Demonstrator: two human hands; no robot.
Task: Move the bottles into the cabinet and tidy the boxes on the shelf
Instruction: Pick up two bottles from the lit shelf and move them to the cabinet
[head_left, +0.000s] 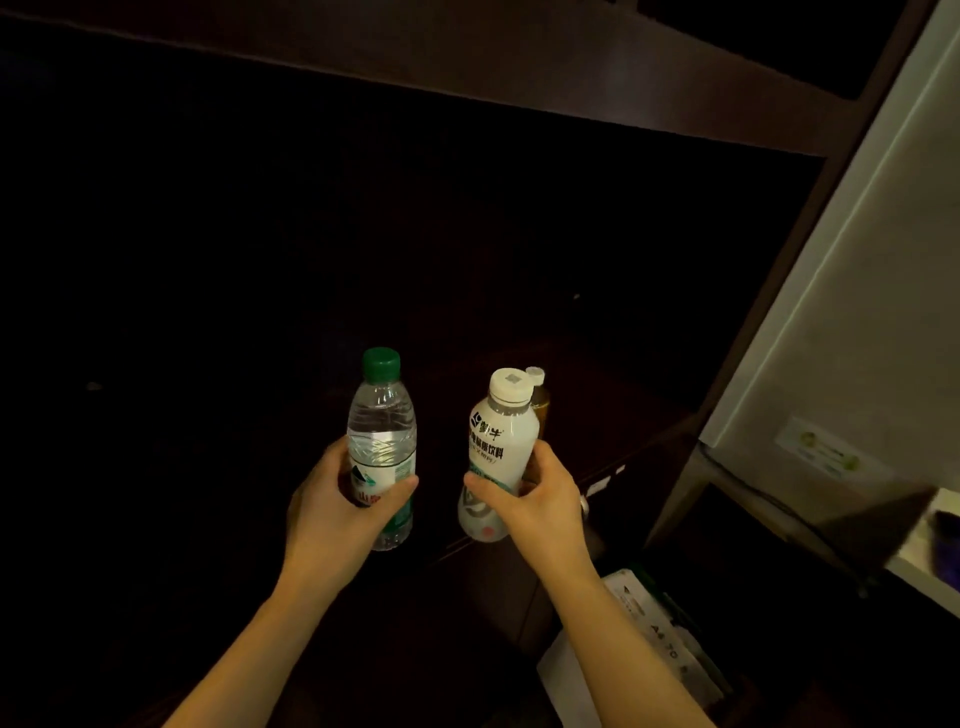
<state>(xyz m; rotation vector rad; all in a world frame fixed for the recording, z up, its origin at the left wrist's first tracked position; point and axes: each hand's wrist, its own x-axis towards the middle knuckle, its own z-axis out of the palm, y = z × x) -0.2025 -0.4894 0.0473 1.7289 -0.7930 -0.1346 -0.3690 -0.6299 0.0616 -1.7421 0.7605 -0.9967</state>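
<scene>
My left hand (337, 514) grips a clear water bottle (383, 426) with a green cap, held upright. A white drink bottle (501, 441) with a cream cap and dark lettering is in my right hand (540, 504), tilted slightly right. Right behind it a smaller amber bottle (540, 402) with a pale cap peeks out; whether my right hand also holds it is unclear. Both hands are raised in front of a dark cabinet opening (363, 234), whose inside is too dark to read. A dark wooden shelf surface (613, 415) lies behind the bottles.
A dark wooden shelf board (519, 73) runs across the top. A white appliance side (857, 312) with a sticker stands at the right. Below right lie cardboard boxes (660, 634) with printed marks, and a white ledge (930, 561).
</scene>
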